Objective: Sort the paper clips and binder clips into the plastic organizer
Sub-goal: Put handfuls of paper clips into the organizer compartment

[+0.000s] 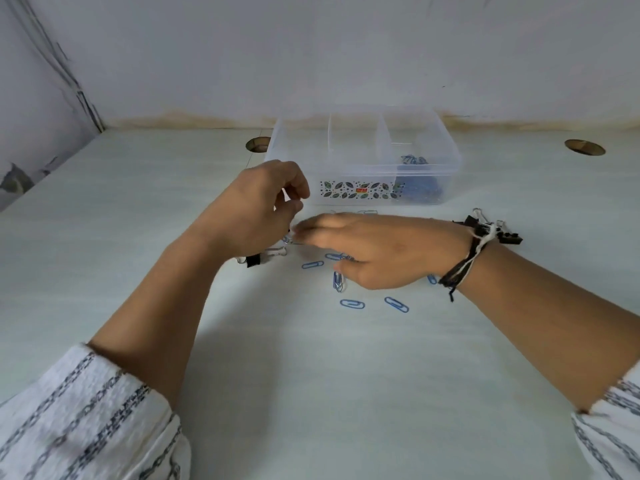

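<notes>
Clear plastic organizer (363, 161), far; wire paper clips (352, 303) near. Left hand (256, 206) fingers curled, contents unclear; right hand (377, 254) blurred, fingers extended flat.

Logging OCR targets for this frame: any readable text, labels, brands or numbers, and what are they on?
No readable text anywhere.
Plastic organizer: the leaf-pattern sticker on its front wall has a small red patch, possibly a brand mark, too small and blurred to read.
Paper clips, binder clips, table, wall: no markings visible.
</notes>
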### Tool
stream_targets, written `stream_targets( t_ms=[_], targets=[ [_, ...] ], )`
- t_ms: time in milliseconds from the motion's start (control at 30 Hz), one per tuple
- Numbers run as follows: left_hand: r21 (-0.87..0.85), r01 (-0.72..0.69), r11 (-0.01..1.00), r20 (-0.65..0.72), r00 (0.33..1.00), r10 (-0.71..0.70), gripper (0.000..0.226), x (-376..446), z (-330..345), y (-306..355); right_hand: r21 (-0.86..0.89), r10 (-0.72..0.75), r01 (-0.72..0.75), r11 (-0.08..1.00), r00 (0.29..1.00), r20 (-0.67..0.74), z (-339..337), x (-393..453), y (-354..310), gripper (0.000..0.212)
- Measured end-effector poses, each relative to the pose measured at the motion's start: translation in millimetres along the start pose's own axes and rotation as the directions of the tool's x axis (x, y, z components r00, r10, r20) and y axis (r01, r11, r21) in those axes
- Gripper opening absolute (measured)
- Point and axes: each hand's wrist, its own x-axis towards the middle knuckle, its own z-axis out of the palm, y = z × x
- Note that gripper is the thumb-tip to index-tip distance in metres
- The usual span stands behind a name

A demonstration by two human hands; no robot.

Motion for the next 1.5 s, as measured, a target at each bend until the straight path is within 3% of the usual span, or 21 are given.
stream_targets(
  t_ms=[167,333,500,600,700,767,833,900,1167,1500],
  targets=[
    [-0.009,0.019,1.000,-0.095,0.995,-0.020,0.019,2.8,3.3,2.1,-0.048,0.027,-0.025,0.999,0.999,0.029,-8.7,-2.2,-2.1,0.047],
    [-0.002,0.049,0.999,-0.022,0.999,-0.049,0.020,0.4,8.8,3.4,-0.060,0.151,-0.160,0.985,0.980,-0.129,-20.1,-7.7,16.0,0.049],
    [-0.035,-0.014,0.999,0.120,0.993,0.019,0.013,-1.4,16.7,14.3,-0.117,0.242,-0.235,0.965,0.969,0.055,-21.5,-11.6,23.4,0.053],
    [0.009,-0.074,0.997,0.253,0.965,0.069,0.044,-3.9,26.8,20.4,-0.056,0.291,-0.288,0.956,0.955,0.054,-36.1,-20.3,23.7,0.053],
    [0.077,-0.078,0.994,0.326,0.944,0.048,0.077,-4.3,26.2,16.8,-0.177,0.402,-0.388,0.904,0.915,0.046,-37.8,-22.4,28.9,0.040],
    [0.087,-0.043,0.995,0.369,0.929,0.008,0.087,-4.1,24.3,14.6,-0.228,0.477,-0.445,0.866,0.872,0.113,-34.2,-21.6,28.5,0.047],
    [0.081,-0.049,0.996,0.372,0.928,0.015,0.083,-2.8,26.0,14.9,-0.205,0.483,-0.452,0.868,0.864,0.141,-33.5,-20.6,25.6,0.069],
    [0.076,-0.068,0.995,0.349,0.936,0.037,0.072,-0.6,29.6,18.4,-0.190,0.442,-0.417,0.889,0.890,0.116,-32.5,-20.1,22.3,0.078],
    [0.072,-0.046,0.996,0.232,0.972,0.028,0.019,11.1,40.5,29.0,-0.024,0.330,-0.331,0.943,0.943,-0.042,-22.7,-9.2,27.9,0.026],
    [0.089,-0.074,0.993,0.236,0.970,0.052,0.014,10.8,42.3,34.2,-0.003,0.355,-0.355,0.935,0.933,-0.053,-18.6,-8.8,33.9,0.012]
  ],
)
